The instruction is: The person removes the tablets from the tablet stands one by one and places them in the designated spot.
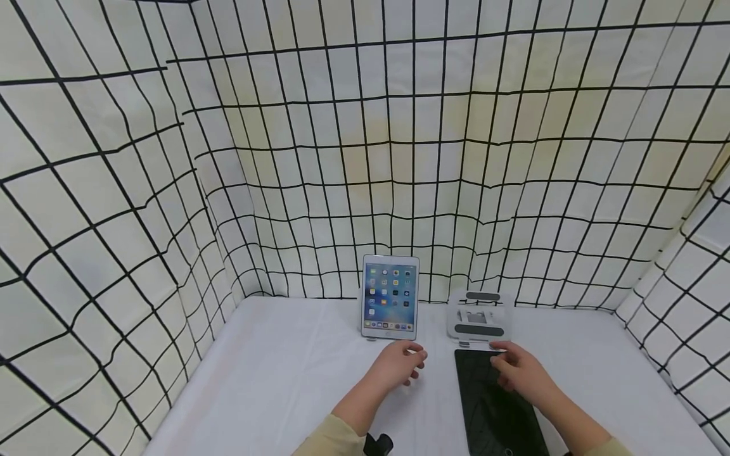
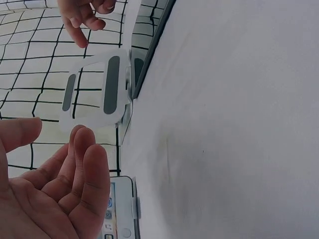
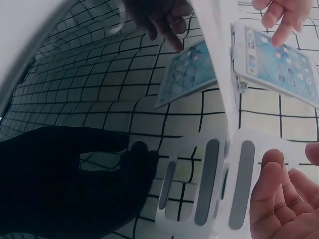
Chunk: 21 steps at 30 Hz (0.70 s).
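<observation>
My left hand [image 1: 399, 364] hovers over the table just in front of a white tablet [image 1: 390, 296] with a lit screen of app icons. That tablet leans upright against something behind it. In the left wrist view the left hand [image 2: 55, 194] has loosely bent fingers and holds nothing. My right hand [image 1: 523, 375] is above the far end of a large black tablet [image 1: 493, 399] lying flat, screen dark and glossy. Just beyond it stands a white tablet stand [image 1: 479, 330] with grey pads. In the right wrist view the right hand's fingers [image 3: 271, 174] are relaxed, near the stand, holding nothing.
A white cloth covers the table [image 1: 274, 361]. White walls with a black grid [image 1: 342, 158] close off the back and both sides. A small black object [image 1: 377, 444] shows by the left sleeve. The black screen mirrors the hands, stand and white tablet.
</observation>
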Motion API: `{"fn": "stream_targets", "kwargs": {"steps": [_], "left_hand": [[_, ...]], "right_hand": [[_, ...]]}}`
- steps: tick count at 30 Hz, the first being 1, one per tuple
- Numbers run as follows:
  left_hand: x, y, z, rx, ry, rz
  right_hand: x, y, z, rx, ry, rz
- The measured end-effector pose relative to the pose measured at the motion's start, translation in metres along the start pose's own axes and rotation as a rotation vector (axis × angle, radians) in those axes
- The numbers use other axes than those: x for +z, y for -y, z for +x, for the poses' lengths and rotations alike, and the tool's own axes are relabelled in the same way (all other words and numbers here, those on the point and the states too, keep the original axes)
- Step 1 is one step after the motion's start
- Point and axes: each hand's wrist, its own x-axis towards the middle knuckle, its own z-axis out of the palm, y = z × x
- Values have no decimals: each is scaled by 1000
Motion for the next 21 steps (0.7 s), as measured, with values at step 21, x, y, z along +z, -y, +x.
{"fn": "stream_targets", "kwargs": {"steps": [21], "left_hand": [[-44,5,-3,35,-102,-130]], "right_hand": [[26,28,15,-84,24,80]]}}
